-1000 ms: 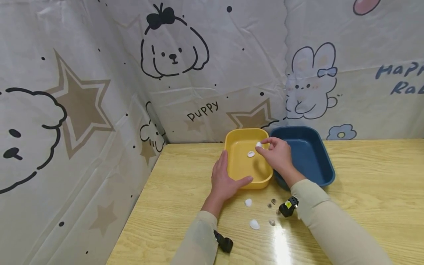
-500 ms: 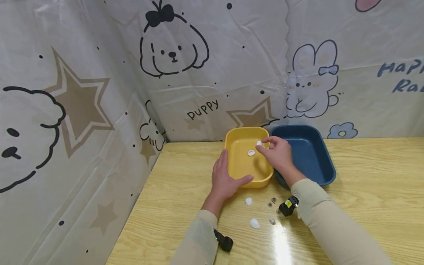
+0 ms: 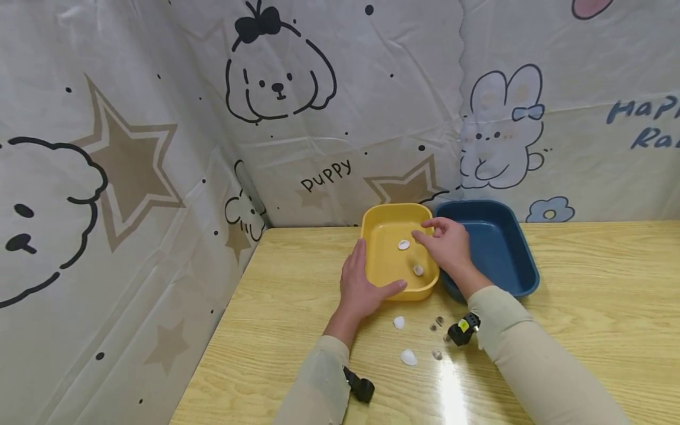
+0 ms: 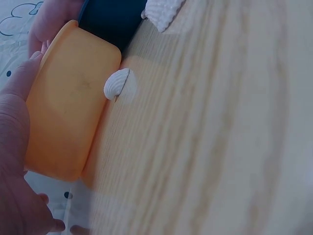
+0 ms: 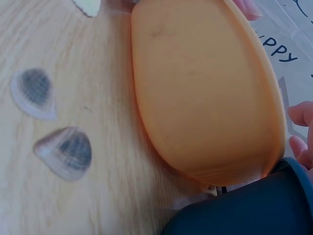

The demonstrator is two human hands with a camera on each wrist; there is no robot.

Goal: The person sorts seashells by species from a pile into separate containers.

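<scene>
My left hand (image 3: 363,289) holds the near left corner of the yellow tray (image 3: 383,260), fingers along its left wall and thumb at the front rim. Over the tray's right side is my right hand (image 3: 446,243), thumb and forefinger apart with nothing between them. One white seashell (image 3: 404,244) lies on the tray floor. Below the right fingertips a second pale seashell (image 3: 418,270) shows slightly blurred within the tray; I cannot tell whether it touches the floor. Two white seashells, a nearer one (image 3: 408,357) and a farther one (image 3: 399,322), lie on the table before the tray.
A dark blue tray (image 3: 491,251) stands against the yellow tray's right side. Several small grey-brown shells (image 3: 437,355) lie on the wooden table (image 3: 595,295) near my right wrist; two striped ones (image 5: 73,152) show in the right wrist view. A printed cloth (image 3: 340,118) hangs behind.
My right thumb and forefinger have let go of the pale seashell, which has dropped toward the tray's near right part. The left hand keeps its place on the yellow tray.
</scene>
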